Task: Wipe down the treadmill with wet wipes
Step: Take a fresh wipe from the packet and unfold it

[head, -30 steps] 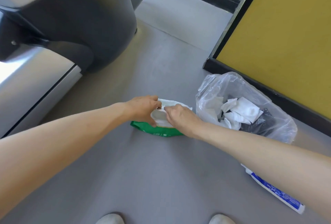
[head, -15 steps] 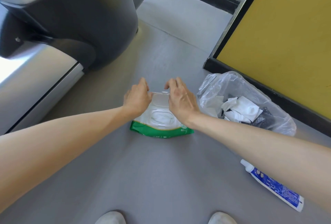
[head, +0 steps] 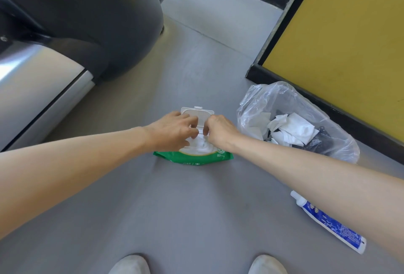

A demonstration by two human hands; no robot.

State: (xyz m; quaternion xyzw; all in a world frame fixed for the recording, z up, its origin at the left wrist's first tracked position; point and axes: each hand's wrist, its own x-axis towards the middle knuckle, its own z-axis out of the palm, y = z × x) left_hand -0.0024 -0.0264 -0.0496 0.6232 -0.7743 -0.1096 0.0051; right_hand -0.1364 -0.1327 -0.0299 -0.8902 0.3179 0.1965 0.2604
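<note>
A green and white wet wipes pack lies on the grey floor in front of me. Its white flip lid stands open, tipped away from me. My left hand grips the pack's left side, fingers bent over the opening. From the right, my right hand pinches the white wipe at the opening; its fingertips are partly hidden. The treadmill, a dark grey housing with a silver side rail, fills the upper left.
A clear plastic bag holding crumpled used wipes sits right of the pack. A blue and white tube lies on the floor under my right forearm. A yellow panel with a black base stands at the right. My shoes show at the bottom.
The lid was closed half a second ago with both hands at its far edge. Now it is flipped open and both hands have moved onto the opening.
</note>
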